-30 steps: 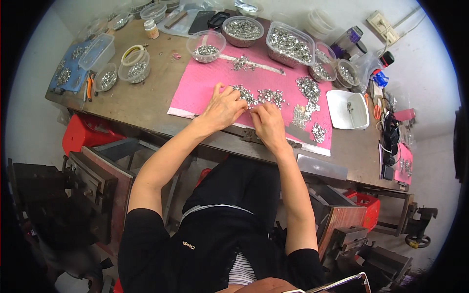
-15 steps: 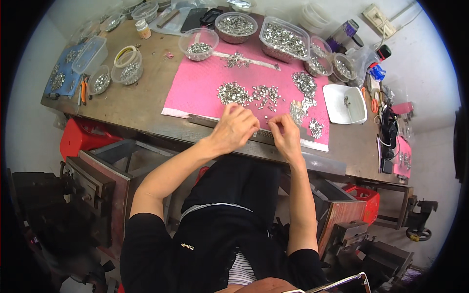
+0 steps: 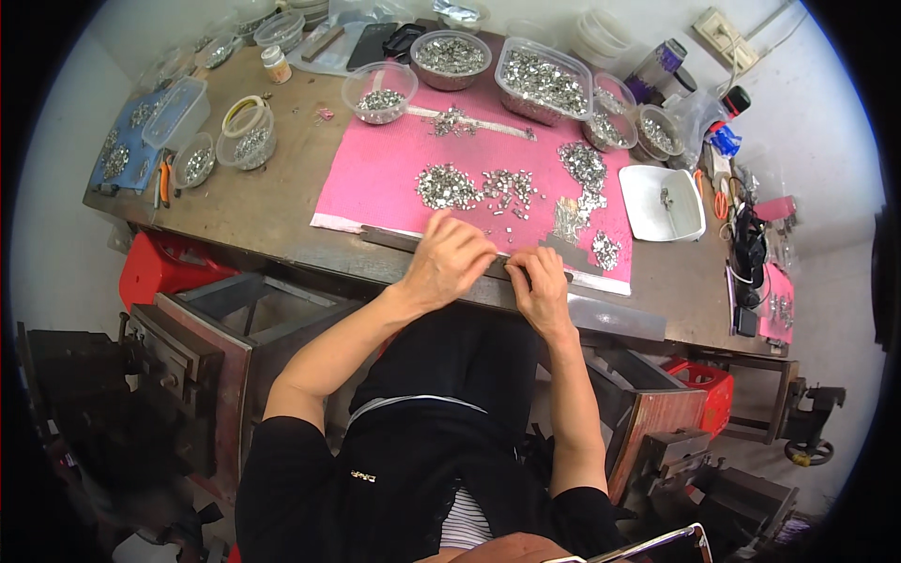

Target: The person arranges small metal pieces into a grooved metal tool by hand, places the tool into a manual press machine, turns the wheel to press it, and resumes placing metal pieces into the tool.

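My left hand [image 3: 445,255] is over the table's front edge, its fingers curled into a pinch; whatever is between them is too small to make out. Close beside it, my right hand [image 3: 540,286] has thumb and finger pressed together at a dark metal bar [image 3: 389,239] that lies along the front of the pink mat [image 3: 366,178]. Beyond the left hand is a pile of small silvery metal pieces [image 3: 448,187]. A looser scatter of metal pieces [image 3: 509,190] lies to its right. Thin metal pins [image 3: 567,220] and a small heap of metal bits [image 3: 605,251] lie beyond the right hand.
Plastic tubs of metal pieces, such as a rectangular tub [image 3: 544,80] and a round tub [image 3: 450,58], line the mat's far side. A white tray [image 3: 638,225] stands to the right. Orange-handled pliers [image 3: 164,178] lie at left. A grey metal strip [image 3: 617,317] borders the front edge.
My right hand has come down and slightly left, toward the metal bar. The left hand has shifted a little toward me, still pinched. The loose scatter's near pieces look slightly rearranged.
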A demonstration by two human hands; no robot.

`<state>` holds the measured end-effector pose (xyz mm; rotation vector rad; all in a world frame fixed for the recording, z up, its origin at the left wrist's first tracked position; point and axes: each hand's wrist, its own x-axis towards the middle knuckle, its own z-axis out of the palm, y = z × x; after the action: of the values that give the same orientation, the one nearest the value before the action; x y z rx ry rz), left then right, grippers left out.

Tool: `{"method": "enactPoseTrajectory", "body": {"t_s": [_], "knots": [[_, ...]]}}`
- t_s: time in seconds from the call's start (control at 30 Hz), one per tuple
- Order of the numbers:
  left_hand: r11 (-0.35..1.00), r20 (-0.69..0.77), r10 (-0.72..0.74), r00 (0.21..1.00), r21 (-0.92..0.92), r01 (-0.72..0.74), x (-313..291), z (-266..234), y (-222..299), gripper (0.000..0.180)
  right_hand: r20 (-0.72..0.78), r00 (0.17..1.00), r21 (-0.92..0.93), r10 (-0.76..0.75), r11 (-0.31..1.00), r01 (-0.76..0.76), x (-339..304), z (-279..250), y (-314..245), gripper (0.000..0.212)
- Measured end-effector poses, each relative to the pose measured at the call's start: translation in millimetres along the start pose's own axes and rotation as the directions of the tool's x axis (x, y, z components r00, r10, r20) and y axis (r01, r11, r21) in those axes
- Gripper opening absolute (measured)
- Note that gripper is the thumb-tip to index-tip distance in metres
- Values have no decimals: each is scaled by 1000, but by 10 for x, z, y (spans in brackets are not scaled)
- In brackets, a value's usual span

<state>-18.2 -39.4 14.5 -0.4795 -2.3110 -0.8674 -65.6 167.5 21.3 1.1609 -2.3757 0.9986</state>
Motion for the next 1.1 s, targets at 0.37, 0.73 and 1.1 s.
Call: {"method": "enactPoseTrajectory", "body": {"t_s": [0.37, 0.73, 1.1], "knots": [[952, 9, -151, 989, 270, 143, 126, -340, -568, 6, 7, 1000, 27, -9, 1000, 9, 122, -41, 17, 13], [951, 96, -59, 994, 309, 26, 216, -314, -613, 7, 37, 999, -107, 13, 994, -9, 807, 583, 187, 6], [956, 84, -123, 989, 278, 95, 160, -381, -575, 7, 113, 993, -78, 23, 997, -14, 755, 509, 206, 6]]}}
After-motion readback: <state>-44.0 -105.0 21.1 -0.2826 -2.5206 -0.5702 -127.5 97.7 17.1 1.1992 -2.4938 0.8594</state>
